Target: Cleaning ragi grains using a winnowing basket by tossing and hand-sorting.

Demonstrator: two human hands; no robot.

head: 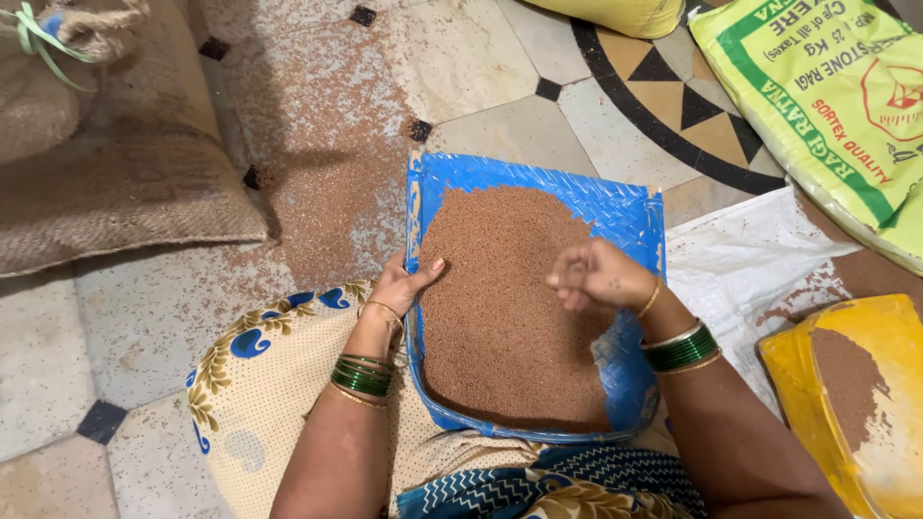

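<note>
Head view: left hand [402, 285] grips the blue tray [625, 221] by its rim; right hand [596, 276], fingers pinched, hovers over brown grain [500, 317].

A blue plastic winnowing tray [630, 226] rests on the person's lap, brown grain [500, 308] in it. A brown burlap sack [115, 173] lies left; a yellow plastic tub [885, 327] right, a green-and-yellow printed sack [836, 96] behind it.

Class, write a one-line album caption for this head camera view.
Left hand grips the blue winnowing tray while the right hand picks through brown grain.
</note>
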